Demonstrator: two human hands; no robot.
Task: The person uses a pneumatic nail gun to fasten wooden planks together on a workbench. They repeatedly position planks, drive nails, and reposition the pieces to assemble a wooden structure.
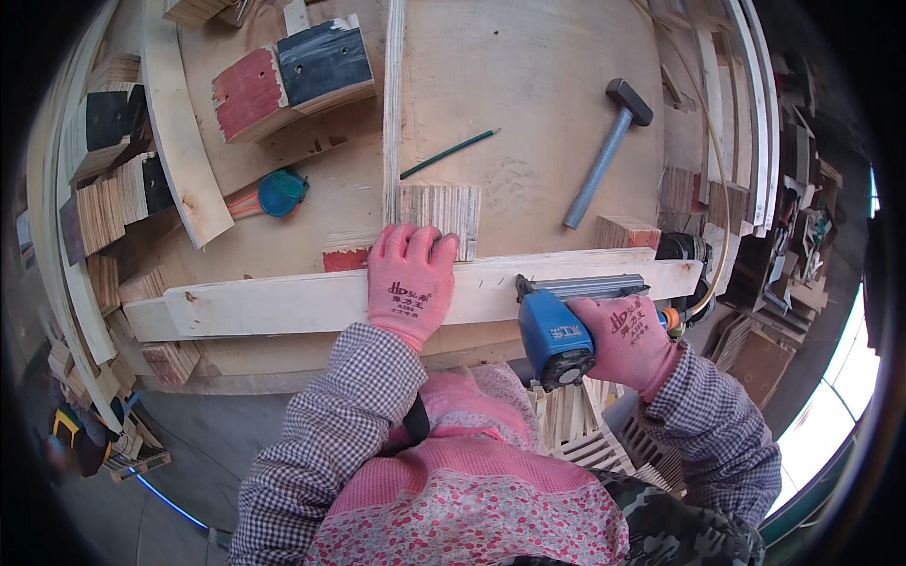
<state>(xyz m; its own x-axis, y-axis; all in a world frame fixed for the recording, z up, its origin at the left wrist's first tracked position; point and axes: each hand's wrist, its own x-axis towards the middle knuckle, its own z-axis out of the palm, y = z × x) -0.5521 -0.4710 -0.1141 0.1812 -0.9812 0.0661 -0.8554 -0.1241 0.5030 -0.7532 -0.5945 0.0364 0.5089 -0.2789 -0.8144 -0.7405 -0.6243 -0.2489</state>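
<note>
My left hand, in a pink work glove, grips a pale wooden plank, its fingers hooked over the far edge. Those fingertips reach a laminated plywood block behind the plank. My right hand, gloved alike, is closed around the handle of a blue pneumatic nail gun. The gun's nose rests on or just over the plank, right of several small nails or nail marks. Another plank lies partly under the first one. Behind my left hand, a plywood strip runs away from me.
A hammer and a green pencil lie on the plywood worktop. Farther left are a teal tape measure and red and black painted blocks. An air hose runs along the right. A person is at lower left.
</note>
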